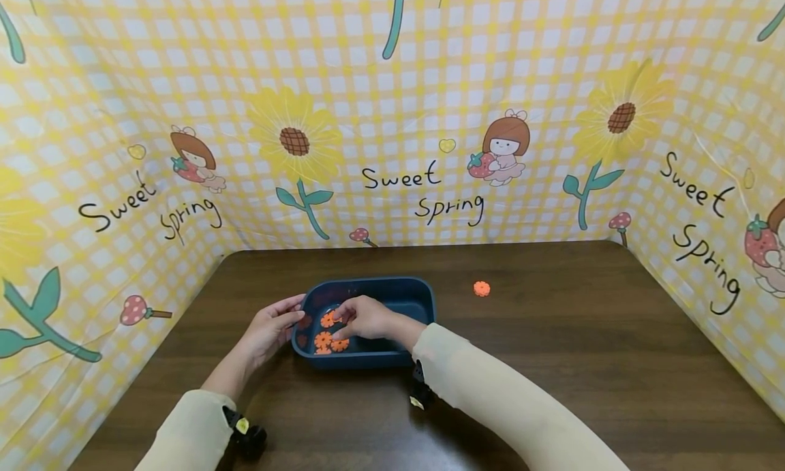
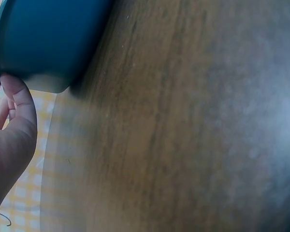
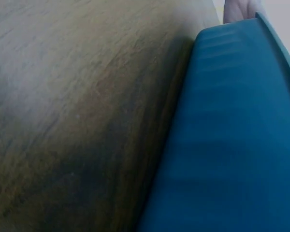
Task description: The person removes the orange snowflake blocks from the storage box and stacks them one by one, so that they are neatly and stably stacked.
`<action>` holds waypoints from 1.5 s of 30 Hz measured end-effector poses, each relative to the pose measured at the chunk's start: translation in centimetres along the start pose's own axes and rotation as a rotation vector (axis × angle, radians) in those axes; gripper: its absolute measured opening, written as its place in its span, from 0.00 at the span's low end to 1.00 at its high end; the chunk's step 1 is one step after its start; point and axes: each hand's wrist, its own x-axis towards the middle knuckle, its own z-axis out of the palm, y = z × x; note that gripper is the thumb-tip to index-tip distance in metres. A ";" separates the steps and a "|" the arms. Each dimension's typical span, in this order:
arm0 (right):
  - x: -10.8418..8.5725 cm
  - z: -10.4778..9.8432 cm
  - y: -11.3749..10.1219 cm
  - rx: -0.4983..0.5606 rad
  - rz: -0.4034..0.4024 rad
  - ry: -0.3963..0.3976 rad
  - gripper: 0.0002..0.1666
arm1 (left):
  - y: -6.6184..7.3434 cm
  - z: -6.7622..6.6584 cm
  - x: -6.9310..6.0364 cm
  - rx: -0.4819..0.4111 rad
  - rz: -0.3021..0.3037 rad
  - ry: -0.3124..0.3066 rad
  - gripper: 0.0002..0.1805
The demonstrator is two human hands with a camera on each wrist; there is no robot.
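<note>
2 hands [image 1: 270,331] [image 1: 368,318], brown table [image 1: 552,341], checked cloth [image 1: 392,110]

In front of you, a long blue box [image 1: 368,362] sits upright. Small orange flowers [image 1: 323,339] lie in its left end; one more flower [image 1: 481,289] lies outside, near its right.

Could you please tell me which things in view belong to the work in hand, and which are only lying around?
In use:
- blue box, left hand gripping its rim
- orange flower pieces inside, right hand among them

Not in use:
- lone orange flower on the table, untouched; perhaps it belongs with the others
- checked cloth, only backdrop
</note>
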 end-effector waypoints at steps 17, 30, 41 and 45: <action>0.6 0.7 0.5 -0.113 0.031 -0.092 0.15 | -0.1 -0.2 0.0 0.024 0.001 0.003 0.30; 0.3 1.1 0.3 -0.238 -0.021 -0.093 0.14 | -0.2 -0.1 0.1 0.024 0.008 0.003 0.29; 0.3 1.0 0.5 -0.221 0.015 -0.059 0.15 | 0.0 -0.1 0.1 0.031 -0.001 0.005 0.30; 0.3 1.0 0.5 -0.206 0.022 -0.057 0.15 | -0.1 -0.2 0.1 0.034 0.002 0.000 0.30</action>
